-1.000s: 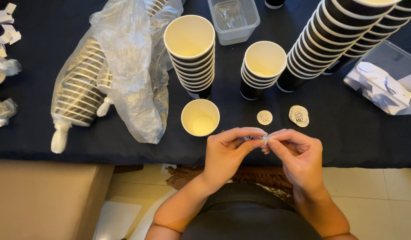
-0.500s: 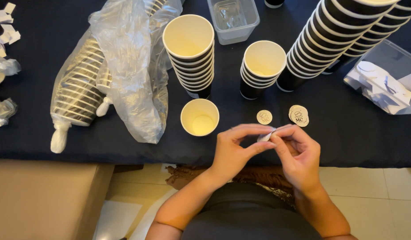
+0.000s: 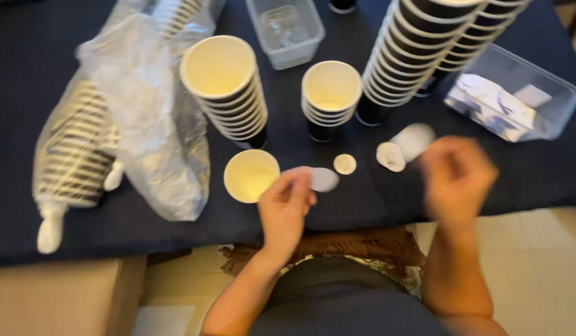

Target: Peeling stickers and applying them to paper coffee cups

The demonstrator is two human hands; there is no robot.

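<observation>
1. Head view: my left hand [image 3: 286, 208] pinches a small white disc [image 3: 324, 179] at its fingertips, low over the dark worktop [image 3: 26, 74].
2. This disc sticks out to the right of the fingers, and the single open cup [image 3: 251, 175] stands just beside the hand on its left, so the left hand is the nearer one.
3. My right hand [image 3: 457, 177] is blurred; a pale piece [image 3: 413, 139] shows at its fingers, but I cannot tell how the grip is set.
4. Two round seals [image 3: 344, 163] lie flat between both hands.
</observation>
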